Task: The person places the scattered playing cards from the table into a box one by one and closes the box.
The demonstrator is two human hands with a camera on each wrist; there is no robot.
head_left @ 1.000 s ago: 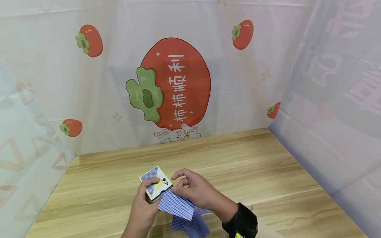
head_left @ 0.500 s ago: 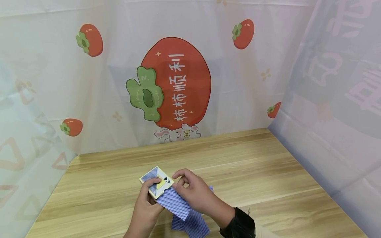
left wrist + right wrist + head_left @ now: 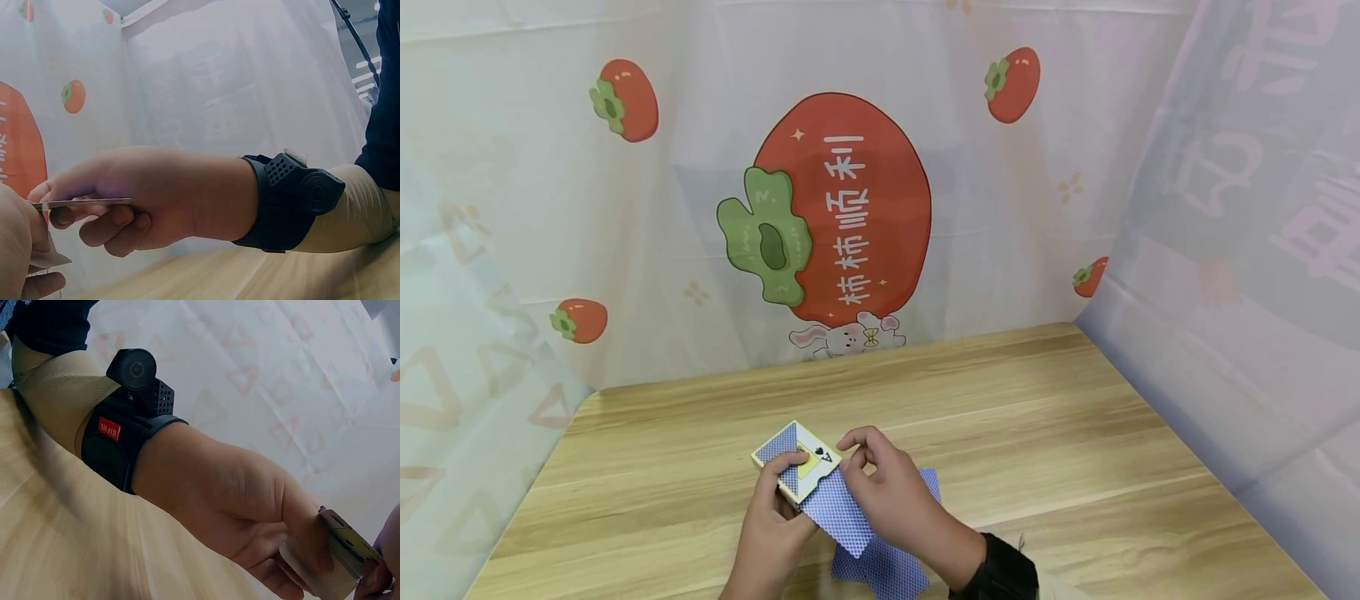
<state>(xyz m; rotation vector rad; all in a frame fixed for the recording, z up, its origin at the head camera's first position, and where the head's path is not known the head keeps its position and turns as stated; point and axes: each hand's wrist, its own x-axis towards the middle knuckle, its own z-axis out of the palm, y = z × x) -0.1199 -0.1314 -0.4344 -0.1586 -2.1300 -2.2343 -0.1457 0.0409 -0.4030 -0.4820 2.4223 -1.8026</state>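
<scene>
Wood-grain counter [image 3: 1045,400] lay below as left grip [image 3: 770,518] clamped blue-white rectangular cardboard box [image 3: 812,471], right grip [image 3: 886,492] pinching blue-patterned paper card [image 3: 842,512] at its notched edge, apparently mid-insertion or withdrawal, next move needing steady alignment.

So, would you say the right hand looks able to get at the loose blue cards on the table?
Probably yes: nothing visible blocks the right hand from the loose blue cards, though it seems to pinch another card by the box.

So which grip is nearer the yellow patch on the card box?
Left. The left grip holds the card box, one fingertip on the yellow patch; the right grip is by the box's right corner, off the patch.
</scene>
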